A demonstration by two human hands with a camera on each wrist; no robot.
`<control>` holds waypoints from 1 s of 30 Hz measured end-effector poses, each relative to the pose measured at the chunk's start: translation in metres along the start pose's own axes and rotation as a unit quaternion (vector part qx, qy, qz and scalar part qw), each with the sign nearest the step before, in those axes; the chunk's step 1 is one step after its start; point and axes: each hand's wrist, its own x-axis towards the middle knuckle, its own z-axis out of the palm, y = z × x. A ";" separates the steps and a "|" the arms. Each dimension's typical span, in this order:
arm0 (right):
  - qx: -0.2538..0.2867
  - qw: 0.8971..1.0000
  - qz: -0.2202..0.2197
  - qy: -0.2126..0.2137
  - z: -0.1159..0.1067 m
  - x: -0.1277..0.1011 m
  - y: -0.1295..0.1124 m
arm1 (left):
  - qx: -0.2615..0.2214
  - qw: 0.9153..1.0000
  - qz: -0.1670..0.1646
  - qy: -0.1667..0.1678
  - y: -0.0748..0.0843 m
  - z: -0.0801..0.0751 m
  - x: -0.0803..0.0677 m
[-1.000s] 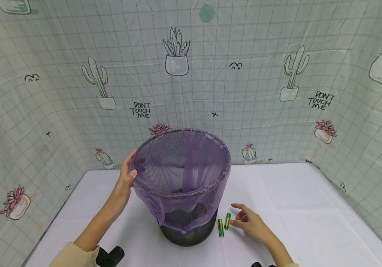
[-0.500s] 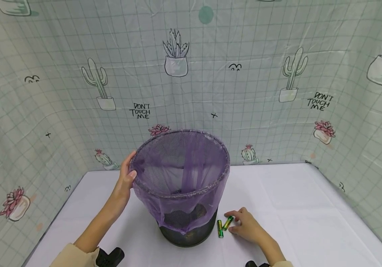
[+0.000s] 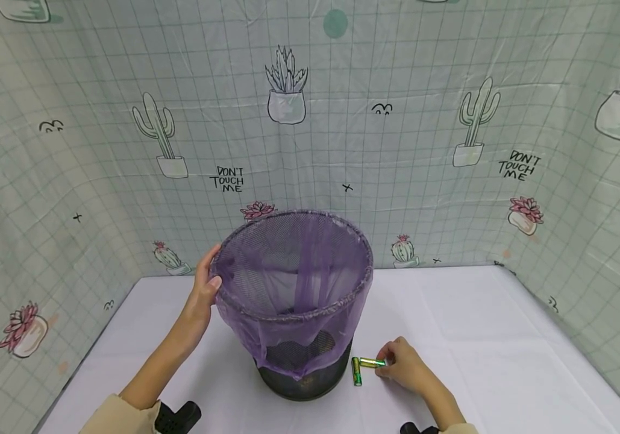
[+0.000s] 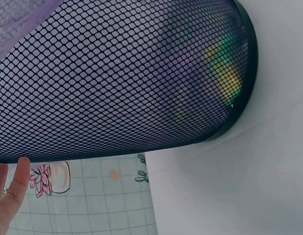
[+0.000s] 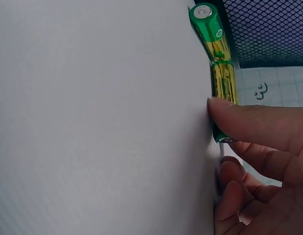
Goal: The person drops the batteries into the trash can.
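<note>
Writing on the curtain [image 3: 450, 90] reads "DON'T TOUCH ME" at 12 and 2 o'clock; the battery labels are too small to read. Your right hand [image 3: 404, 369] now pinches one battery [image 3: 372, 362] at the bin's 4 o'clock; half a second ago it lay slanted, now it lies crosswise, just beside the other battery [image 3: 356, 372]. Your left hand [image 3: 203, 289] still grips the rim of the bin [image 3: 296, 301] at 9 o'clock. The table [image 3: 505, 337] lies open toward 3 o'clock.
</note>
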 end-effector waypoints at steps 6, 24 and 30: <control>0.001 1.000 -0.001 -0.007 -0.001 0.000 0.001 | -0.001 1.000 -0.001 0.002 -0.001 -0.001 0.001; 0.107 0.993 0.047 -0.005 -0.016 -0.002 0.000 | 0.000 1.000 0.000 0.002 0.000 0.000 0.001; 0.108 0.993 0.030 0.033 -0.032 -0.003 -0.024 | -0.004 1.000 0.002 0.000 0.000 0.000 0.000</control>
